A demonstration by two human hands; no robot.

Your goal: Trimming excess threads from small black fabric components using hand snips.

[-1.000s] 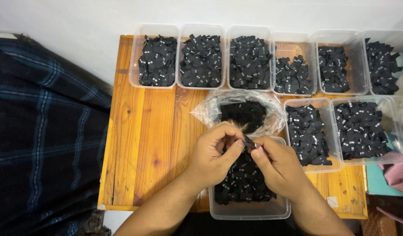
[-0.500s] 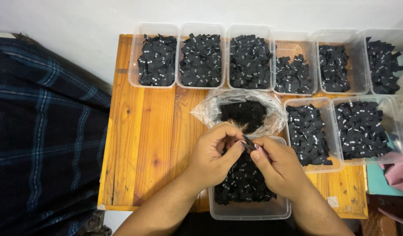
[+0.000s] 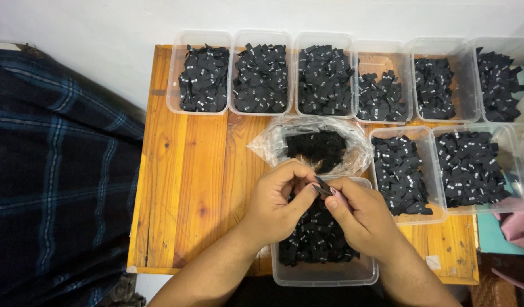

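The left hand [image 3: 279,202] and right hand [image 3: 361,219] met fingertip to fingertip, both pinched shut on one small black tag [image 3: 323,187] held between them, its long axis slanting down toward the right hand, which lay slightly nearer. The tag was dark, flat and narrow, directly above the clear tub [image 3: 324,273] of like tags, with an open plastic bag [image 3: 321,145] just beyond the grip

Small black fabric labels with white marks [image 3: 261,78] fill the clear plastic tubs in the far row and two more tubs at right [image 3: 403,173]. A crumpled clear plastic bag [image 3: 324,145] of black labels sits mid-table. One small black label [image 3: 323,187] is pinched between both hands over the near tub [image 3: 324,273].
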